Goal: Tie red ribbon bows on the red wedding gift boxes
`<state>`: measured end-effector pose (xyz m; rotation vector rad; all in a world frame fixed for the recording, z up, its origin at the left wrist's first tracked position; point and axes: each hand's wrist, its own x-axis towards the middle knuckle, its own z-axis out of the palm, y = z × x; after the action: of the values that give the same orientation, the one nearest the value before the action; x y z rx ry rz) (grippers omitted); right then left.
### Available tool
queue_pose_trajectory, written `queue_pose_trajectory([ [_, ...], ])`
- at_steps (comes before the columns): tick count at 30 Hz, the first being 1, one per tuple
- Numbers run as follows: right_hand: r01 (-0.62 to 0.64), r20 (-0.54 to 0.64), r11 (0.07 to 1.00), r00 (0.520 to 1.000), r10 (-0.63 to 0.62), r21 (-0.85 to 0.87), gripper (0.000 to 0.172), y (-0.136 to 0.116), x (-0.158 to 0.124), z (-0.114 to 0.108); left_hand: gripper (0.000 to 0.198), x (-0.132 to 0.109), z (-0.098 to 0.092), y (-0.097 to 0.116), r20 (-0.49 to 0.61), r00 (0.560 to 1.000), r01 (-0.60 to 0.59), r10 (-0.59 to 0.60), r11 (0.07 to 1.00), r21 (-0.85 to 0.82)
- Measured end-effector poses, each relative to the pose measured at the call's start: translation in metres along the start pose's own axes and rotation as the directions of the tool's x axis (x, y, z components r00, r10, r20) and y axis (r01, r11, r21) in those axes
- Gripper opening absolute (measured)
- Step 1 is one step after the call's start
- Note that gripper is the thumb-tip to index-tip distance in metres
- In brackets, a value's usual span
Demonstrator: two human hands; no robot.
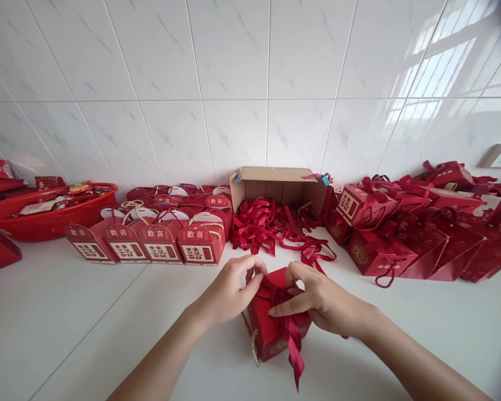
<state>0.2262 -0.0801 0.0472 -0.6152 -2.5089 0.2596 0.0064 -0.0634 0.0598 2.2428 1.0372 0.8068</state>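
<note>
In front of me on the white surface stands a red gift box with a twisted gold cord hanging at its left side. A dark red satin ribbon lies over its top, one tail dangling down the front. My left hand pinches part of the ribbon between thumb and fingers at the box's upper left. Over the right side of the box, my right hand has its fingers curled at the ribbon, the index finger lying across the top. The exact grip of the right fingertips is partly hidden.
A cardboard box lies on its side behind, with loose red ribbons spilling out. Rows of red boxes stand left of it, beside a red basin of packets. Ribboned boxes and red bags crowd the right.
</note>
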Motion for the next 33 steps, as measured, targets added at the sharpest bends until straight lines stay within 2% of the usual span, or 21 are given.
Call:
queue_pose_trajectory([
  [6,-0.031,-0.046,0.996,0.998,0.035,0.084,0.038,-0.001,-0.001,0.003,0.017,-0.001,0.002,-0.001,0.059,0.998,-0.017,0.015,1.0,0.024],
  [11,-0.055,-0.035,0.988,0.998,0.061,0.142,0.041,-0.002,-0.004,0.005,0.021,-0.001,0.006,-0.003,0.109,0.993,0.034,-0.036,0.999,0.025],
  [16,-0.061,-0.045,0.987,0.997,0.068,0.148,0.047,0.0,-0.006,0.006,0.019,-0.004,0.009,-0.001,0.104,0.989,-0.098,0.105,0.993,-0.073],
  [22,-0.063,-0.048,0.985,0.996,0.071,0.158,0.042,0.001,-0.006,0.008,0.015,-0.004,0.009,-0.001,0.06,0.987,-0.153,0.152,0.988,0.02],
  [28,-0.06,-0.06,0.984,0.996,0.071,0.167,0.042,0.001,-0.008,0.009,0.011,-0.004,0.003,0.001,0.112,0.99,-0.063,0.08,0.986,-0.154],
  [33,-0.057,-0.073,0.985,0.995,0.069,0.162,0.047,0.002,-0.009,0.011,0.018,-0.002,0.005,0.004,0.081,0.996,-0.008,0.025,0.978,-0.207],
])
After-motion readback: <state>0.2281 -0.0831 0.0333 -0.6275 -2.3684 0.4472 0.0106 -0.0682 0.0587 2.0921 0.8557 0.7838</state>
